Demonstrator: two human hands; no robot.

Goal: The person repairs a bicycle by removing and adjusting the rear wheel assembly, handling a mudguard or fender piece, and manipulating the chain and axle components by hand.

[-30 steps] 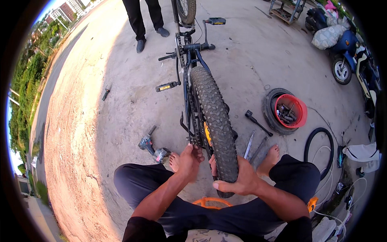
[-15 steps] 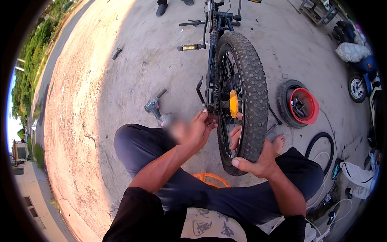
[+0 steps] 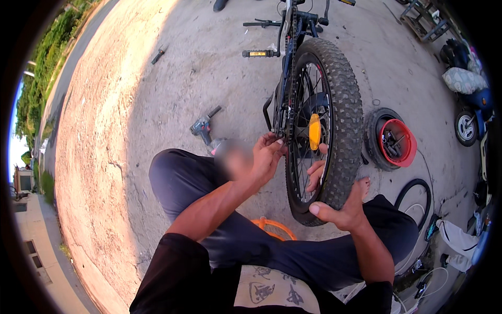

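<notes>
A bicycle wheel (image 3: 342, 115) with a thick, knobbly black tire stands upright between my knees, an orange reflector (image 3: 314, 132) among its spokes. My right hand (image 3: 342, 209) is wrapped around the near part of the tire, thumb on the outside, fingertips showing through the spokes. At the left side of the hub, near the end of the dark bicycle frame (image 3: 285, 83) and the chain, the fingers of my left hand (image 3: 267, 157) are pinched together. Whatever small part they hold is too hidden to make out.
A cordless power tool (image 3: 203, 128) lies left of the wheel. To the right, a red bowl (image 3: 410, 154) of tools rests in a small tire (image 3: 372, 138), with a black rubber ring (image 3: 430, 188) nearer me. An orange hoop-shaped object (image 3: 280, 228) lies below my legs. A scooter (image 3: 473, 104) stands far right.
The wheel and bicycle appear further right and slightly turned in view. My left hand has rolled at the hub, fingers now pinched closer together. My right hand keeps its hold on the tire.
</notes>
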